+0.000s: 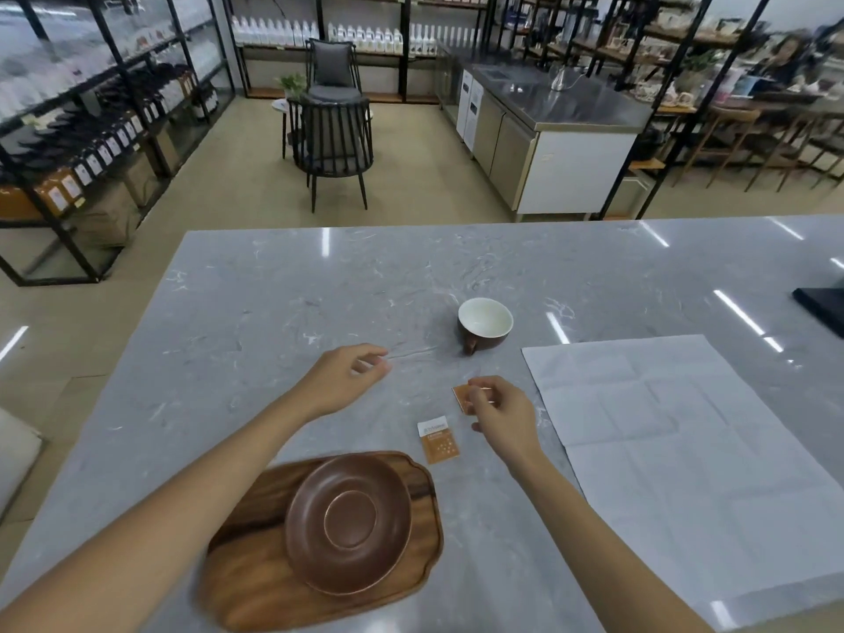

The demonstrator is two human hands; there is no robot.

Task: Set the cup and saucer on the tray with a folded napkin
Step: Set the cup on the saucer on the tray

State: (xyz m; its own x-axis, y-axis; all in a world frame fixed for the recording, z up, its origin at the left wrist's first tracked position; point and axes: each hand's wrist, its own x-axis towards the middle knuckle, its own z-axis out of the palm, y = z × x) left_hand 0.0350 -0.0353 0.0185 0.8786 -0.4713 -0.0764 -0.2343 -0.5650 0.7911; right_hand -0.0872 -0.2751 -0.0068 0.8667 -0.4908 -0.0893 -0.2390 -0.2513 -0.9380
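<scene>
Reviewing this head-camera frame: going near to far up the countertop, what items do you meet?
Wooden tray carrying the saucer → orange packet lying flat → second orange packet pinched in the right hand → cup.

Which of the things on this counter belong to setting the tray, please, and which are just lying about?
For the job: wooden tray; saucer, already on the tray; cup, on the counter; unfolded napkin.

Lying about: orange packet on the counter; second orange packet, held in the right hand; dark object at the right edge.
</scene>
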